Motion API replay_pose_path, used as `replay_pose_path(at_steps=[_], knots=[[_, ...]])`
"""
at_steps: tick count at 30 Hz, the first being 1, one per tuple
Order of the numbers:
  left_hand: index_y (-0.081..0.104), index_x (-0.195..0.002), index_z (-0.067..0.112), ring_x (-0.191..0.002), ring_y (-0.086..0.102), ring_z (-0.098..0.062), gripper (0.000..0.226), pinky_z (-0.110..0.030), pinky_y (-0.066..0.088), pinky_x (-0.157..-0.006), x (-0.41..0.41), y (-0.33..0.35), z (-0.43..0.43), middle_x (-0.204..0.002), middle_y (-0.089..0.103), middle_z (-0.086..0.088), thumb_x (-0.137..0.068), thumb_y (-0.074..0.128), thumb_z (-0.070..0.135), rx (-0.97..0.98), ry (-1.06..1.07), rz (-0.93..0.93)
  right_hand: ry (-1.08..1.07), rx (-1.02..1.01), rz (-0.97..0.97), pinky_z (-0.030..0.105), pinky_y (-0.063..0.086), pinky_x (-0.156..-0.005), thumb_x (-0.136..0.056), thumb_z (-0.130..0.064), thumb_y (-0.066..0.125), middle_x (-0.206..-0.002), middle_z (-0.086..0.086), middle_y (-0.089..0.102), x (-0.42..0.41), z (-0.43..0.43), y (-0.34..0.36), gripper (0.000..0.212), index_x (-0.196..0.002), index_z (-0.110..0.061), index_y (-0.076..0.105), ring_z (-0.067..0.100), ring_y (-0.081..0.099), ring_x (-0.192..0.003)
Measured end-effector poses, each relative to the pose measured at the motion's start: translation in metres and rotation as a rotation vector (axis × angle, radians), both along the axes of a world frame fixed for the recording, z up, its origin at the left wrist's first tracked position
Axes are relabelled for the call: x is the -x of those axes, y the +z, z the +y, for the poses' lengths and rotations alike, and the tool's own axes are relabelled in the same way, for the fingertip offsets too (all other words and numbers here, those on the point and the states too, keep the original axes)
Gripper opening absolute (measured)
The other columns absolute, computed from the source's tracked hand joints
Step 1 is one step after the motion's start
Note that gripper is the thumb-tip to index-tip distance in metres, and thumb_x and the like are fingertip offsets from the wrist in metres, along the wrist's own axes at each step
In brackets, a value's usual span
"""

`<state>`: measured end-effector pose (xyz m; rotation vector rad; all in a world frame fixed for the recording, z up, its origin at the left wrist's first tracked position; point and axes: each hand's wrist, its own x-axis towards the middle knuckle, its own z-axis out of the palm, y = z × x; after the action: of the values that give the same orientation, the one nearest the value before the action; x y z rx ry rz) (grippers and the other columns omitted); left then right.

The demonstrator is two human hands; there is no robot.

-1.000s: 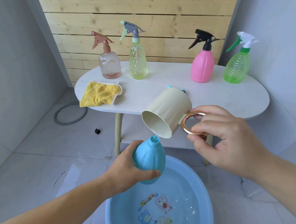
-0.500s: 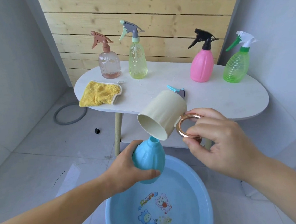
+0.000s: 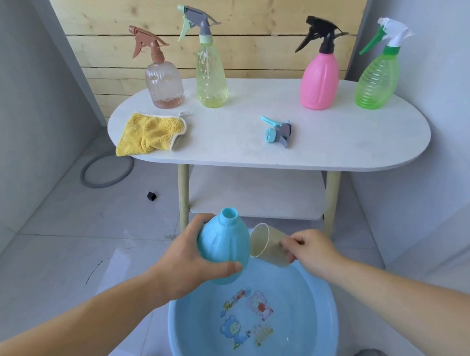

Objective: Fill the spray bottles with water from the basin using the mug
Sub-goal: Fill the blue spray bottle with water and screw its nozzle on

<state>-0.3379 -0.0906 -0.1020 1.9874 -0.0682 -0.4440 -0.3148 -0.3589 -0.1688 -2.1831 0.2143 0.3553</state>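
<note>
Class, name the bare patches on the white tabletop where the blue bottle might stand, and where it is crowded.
Bare: between yellow-green bottle and pink bottle, behind the loose spray head; the table's front right end, before the green bottle. Crowded: left end, with yellow cloth and clear brown-capped bottle.

From my end this reads as a plain wet corner of a home, a washroom or a balcony; I can't tell which. Grey floor tiles (image 3: pixel 62 254) meet bare grey walls (image 3: pixel 4 115), with a pale plank wall (image 3: pixel 254 16) behind. A small white oval counter (image 3: pixel 340 143) on wooden legs has a shelf (image 3: pixel 255 193) beneath. It carries 4 sprayers: brown bottle (image 3: pixel 164 86), yellow bottle (image 3: pixel 211 76), pink bottle (image 3: pixel 319 82), green bottle (image 3: pixel 377 78), plus a cloth (image 3: pixel 150 133). A cartoon-printed basin (image 3: pixel 173 335) and a grey ring (image 3: pixel 104 186) sit on the floor.
</note>
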Motion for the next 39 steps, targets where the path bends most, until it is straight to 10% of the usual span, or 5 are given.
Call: replay_pose_path(at_steps=[19,39], knots=[[0.051,-0.128,0.043,-0.099,0.073,-0.009,0.075,-0.031,0.064,-0.084,-0.004,-0.019,0.0,-0.11,0.073,0.011,-0.071,0.097,0.025,-0.046,0.013,0.086,0.28,0.282,0.097,0.033,0.024,-0.054,-0.101,-0.027,0.049,-0.061,0.003,0.037,0.012,0.012,-0.103,0.049,-0.058,-0.015,0.029,0.017,0.032,-0.057],[0.057,-0.127,0.044,-0.101,0.073,-0.012,0.073,-0.035,0.064,-0.086,-0.004,-0.004,0.006,-0.113,0.073,0.007,-0.069,0.098,0.028,0.013,0.009,0.032,-0.024,-0.118,-0.012,0.021,0.033,-0.048,-0.094,-0.03,0.063,-0.059,-0.002,0.063,-0.008,0.013,0.009,0.031,-0.07,-0.011,0.072,0.011,0.044,-0.051]])
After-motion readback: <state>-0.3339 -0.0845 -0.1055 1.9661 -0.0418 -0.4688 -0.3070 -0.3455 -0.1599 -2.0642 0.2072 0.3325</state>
